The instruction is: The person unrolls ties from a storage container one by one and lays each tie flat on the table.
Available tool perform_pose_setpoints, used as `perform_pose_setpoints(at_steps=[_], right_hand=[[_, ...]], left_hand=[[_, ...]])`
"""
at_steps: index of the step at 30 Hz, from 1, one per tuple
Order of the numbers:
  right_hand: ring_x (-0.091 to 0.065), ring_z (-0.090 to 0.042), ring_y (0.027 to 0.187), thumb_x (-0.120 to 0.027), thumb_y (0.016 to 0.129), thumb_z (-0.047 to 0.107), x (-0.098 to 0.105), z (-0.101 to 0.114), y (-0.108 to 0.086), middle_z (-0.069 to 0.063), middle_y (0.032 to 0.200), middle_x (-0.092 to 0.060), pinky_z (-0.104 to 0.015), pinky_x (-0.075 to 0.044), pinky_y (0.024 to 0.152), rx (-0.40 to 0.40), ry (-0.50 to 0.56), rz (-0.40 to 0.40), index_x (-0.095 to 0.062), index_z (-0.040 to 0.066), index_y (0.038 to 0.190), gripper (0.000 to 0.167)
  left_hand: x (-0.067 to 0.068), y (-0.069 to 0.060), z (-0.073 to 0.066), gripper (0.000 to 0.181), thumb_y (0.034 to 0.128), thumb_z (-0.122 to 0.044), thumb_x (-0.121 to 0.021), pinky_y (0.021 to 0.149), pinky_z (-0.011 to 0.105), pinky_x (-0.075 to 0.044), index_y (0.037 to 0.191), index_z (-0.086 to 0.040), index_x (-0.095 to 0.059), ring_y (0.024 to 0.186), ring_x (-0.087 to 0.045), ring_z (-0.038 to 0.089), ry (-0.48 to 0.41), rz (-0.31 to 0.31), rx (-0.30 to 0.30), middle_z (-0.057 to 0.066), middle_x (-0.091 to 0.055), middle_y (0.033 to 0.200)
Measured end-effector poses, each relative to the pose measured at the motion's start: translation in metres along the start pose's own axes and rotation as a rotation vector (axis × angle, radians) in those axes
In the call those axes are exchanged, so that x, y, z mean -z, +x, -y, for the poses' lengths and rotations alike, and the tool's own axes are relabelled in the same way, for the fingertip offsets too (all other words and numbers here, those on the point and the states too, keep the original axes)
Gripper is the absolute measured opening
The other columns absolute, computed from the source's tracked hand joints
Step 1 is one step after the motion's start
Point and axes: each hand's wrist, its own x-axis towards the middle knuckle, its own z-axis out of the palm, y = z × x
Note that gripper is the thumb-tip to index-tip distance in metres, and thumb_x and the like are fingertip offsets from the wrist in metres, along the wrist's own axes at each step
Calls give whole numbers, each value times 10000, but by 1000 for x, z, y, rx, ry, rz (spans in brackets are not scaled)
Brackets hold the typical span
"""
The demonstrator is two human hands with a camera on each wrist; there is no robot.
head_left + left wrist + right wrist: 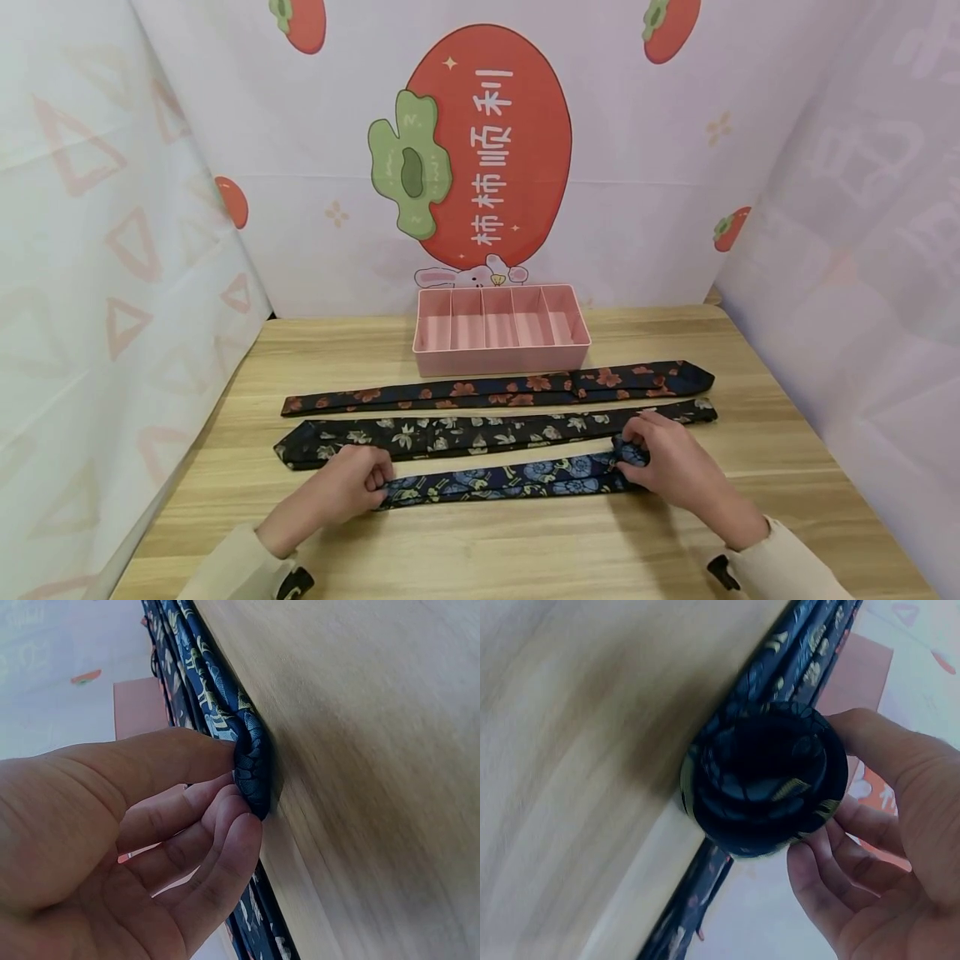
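A dark blue necktie (510,482) with light blue and yellow figures lies lengthwise on the table, nearest the person. Its left end is pinched between the thumb and fingers of my left hand (348,485); the left wrist view shows that end of the necktie (253,761) as a thick fold. At the other end, my right hand (667,458) holds a curled part. In the right wrist view this curl (765,847) is a loose round coil, with the thumb on one side and fingertips against its edge.
Just behind lies a black necktie (487,435) with pale flowers, partly behind the right hand. Farther back is a dark necktie (465,392) with red-orange flowers. A pink box (498,362) with several compartments stands at the table's rear, before a printed cloth (645,167).
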Motion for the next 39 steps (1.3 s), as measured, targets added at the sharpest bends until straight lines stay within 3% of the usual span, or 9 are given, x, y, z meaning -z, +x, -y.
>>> perform_pose_setpoints(at_steps=[13, 17, 22, 30, 33, 39], right_hand=[[-599, -95, 762, -846, 826, 148, 15, -17, -2, 32, 866, -667, -252, -518, 644, -137, 130, 80, -729, 105, 963, 185], [-609, -78, 758, -838, 831, 157, 17, -18, 1, 37, 866, -682, -245, -526, 647, -123, 129, 76, -741, 95, 971, 181], [-610, -73, 756, -857, 836, 138, 21, -3, 12, 34, 862, -690, -269, -536, 655, -68, 99, 40, -740, 96, 971, 184], [-611, -62, 787, -917, 794, 132, 8, 5, 17, 30, 918, -673, -253, -561, 674, 32, 56, 69, -728, 86, 997, 281], [-605, -66, 779, -949, 759, 172, 7, 0, 13, 42, 893, -656, -261, -558, 671, 27, 14, 42, -725, 101, 967, 314], [-607, -71, 795, -953, 754, 225, 8, -10, 4, 34, 904, -675, -294, -557, 679, -22, 10, 51, -730, 95, 976, 340]], left_hand=[[11, -14, 17, 197, 839, 15, -833, 631, 237, -495, 887, -127, -706, 722, -544, 78, 51, -57, 83, -49, -629, 795], [14, -16, 19, 198, 838, 15, -833, 627, 231, -493, 890, -127, -705, 722, -541, 68, 56, -61, 75, -50, -628, 799], [16, -16, 18, 202, 834, 28, -830, 618, 230, -488, 885, -122, -704, 718, -541, 78, 61, -55, 77, -44, -623, 791], [15, -16, 19, 207, 827, 34, -831, 627, 232, -496, 873, -125, -707, 726, -550, 85, 70, -61, 87, -44, -630, 793], [16, -17, 20, 215, 821, 38, -833, 627, 233, -497, 868, -130, -706, 728, -553, 93, 71, -73, 107, -44, -630, 793], [18, -23, 26, 209, 813, 42, -834, 623, 234, -505, 871, -114, -708, 719, -551, 78, 62, -80, 89, -40, -642, 800]])
